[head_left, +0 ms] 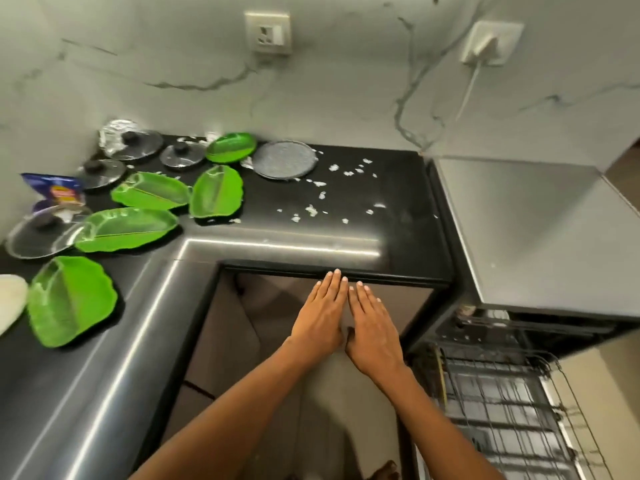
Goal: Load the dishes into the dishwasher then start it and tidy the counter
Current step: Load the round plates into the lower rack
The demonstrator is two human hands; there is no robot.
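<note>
My left hand (322,315) and my right hand (374,327) are held flat side by side, palms down, just below the front edge of the black counter (346,244); both hold nothing. Several green leaf-shaped plates (216,194) lie on the counter at the left, one of them (71,301) nearest me. Glass pot lids (138,143) and a grey round plate (284,159) sit at the back. The dishwasher (540,237) stands open at the right, its wire rack (502,403) pulled out and bare where I can see it.
White scraps (315,209) are scattered over the counter's right half. A blue snack packet (55,192) lies at far left, and a white object (10,299) shows at the left edge. Wall sockets are above; a white cable (467,95) hangs from one.
</note>
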